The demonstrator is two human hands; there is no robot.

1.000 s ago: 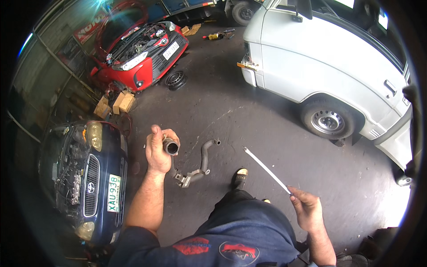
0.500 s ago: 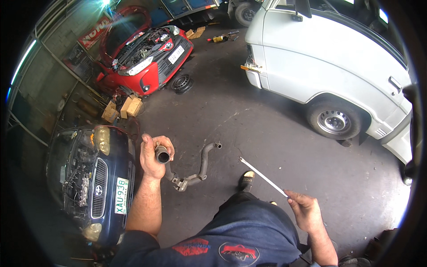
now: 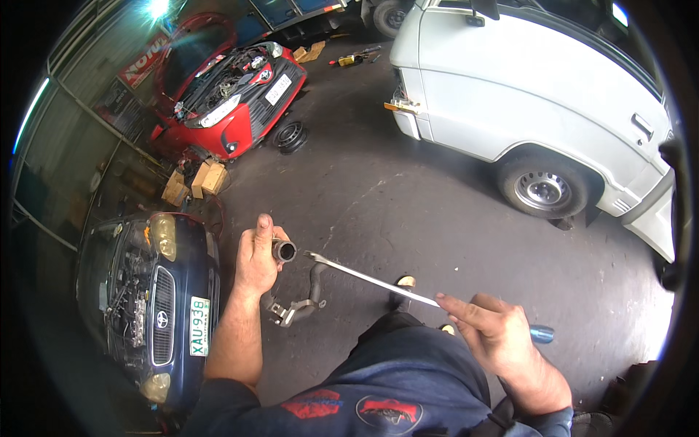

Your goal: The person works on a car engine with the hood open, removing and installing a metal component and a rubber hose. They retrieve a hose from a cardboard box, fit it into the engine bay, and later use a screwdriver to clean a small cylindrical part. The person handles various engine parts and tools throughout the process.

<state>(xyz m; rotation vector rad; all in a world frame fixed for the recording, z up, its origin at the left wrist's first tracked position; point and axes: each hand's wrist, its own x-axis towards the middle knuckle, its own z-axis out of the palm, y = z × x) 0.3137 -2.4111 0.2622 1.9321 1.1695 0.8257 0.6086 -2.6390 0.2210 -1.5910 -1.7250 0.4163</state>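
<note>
My left hand (image 3: pixel 256 256) is wrapped round one end of a bent metal pipe (image 3: pixel 315 290), thumb pointing up. The pipe's open round mouth faces me beside my fingers. Below the hand the pipe curves away, with a metal bracket (image 3: pixel 293 311) fixed to it. My right hand (image 3: pixel 496 329) grips a long screwdriver (image 3: pixel 378 281) with a pale, slim shaft, the forefinger laid along it. Its blue handle (image 3: pixel 541 333) shows past the palm. The screwdriver's tip lies close to the pipe's mouth in this view; whether they touch, I cannot tell.
A dark blue car (image 3: pixel 186 291) with exposed engine stands at left. Farther off are a red car (image 3: pixel 244 124) with its hood up, a loose wheel (image 3: pixel 290 137) and cardboard boxes (image 3: pixel 211 177). A white van (image 3: pixel 466 95) fills the right. Tools (image 3: pixel 354 60) lie on the floor beyond.
My right hand has swung the screwdriver left, bringing its tip near the pipe's mouth, and its blue handle now shows. My left hand has shifted slightly right and turned the pipe.
</note>
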